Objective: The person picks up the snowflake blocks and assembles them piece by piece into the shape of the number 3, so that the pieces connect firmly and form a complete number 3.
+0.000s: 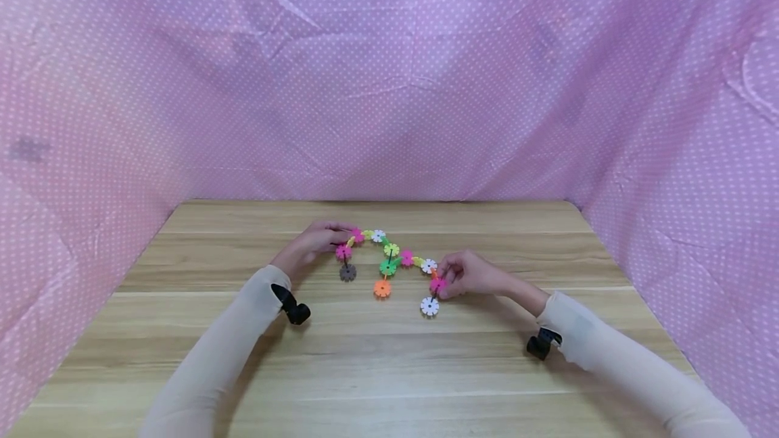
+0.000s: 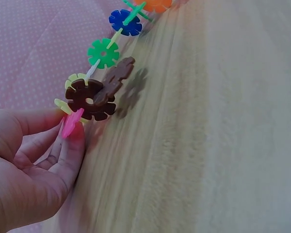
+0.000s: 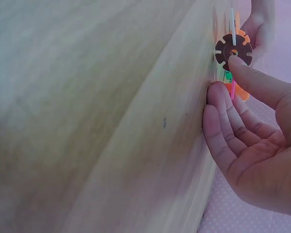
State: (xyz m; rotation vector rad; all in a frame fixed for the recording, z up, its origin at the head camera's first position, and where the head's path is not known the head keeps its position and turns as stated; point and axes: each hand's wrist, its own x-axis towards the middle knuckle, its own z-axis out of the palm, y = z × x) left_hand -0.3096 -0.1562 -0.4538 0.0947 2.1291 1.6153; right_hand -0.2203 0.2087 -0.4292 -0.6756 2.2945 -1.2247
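A chain of interlocking plastic snowflake discs (image 1: pixel 391 249) in pink, white, green, yellow and orange forms two arches on the wooden table. A dark disc (image 1: pixel 347 272), an orange disc (image 1: pixel 382 288) and a white disc (image 1: pixel 429 307) stick out from it towards the near side. At its left end my left hand (image 1: pixel 318 238) pinches the chain by a pink disc (image 2: pixel 72 123), beside a brown disc (image 2: pixel 85 99). My right hand (image 1: pixel 477 274) holds the right end, with the thumb on a brown disc (image 3: pixel 234 50) and fingers around a pink disc (image 3: pixel 233 90).
The wooden table (image 1: pixel 389 370) spreads out in front of both arms. A pink dotted cloth (image 1: pixel 389 86) hangs behind and at the sides. A black wrist camera (image 1: pixel 292 304) is strapped over the left sleeve, and another camera (image 1: pixel 544 343) over the right.
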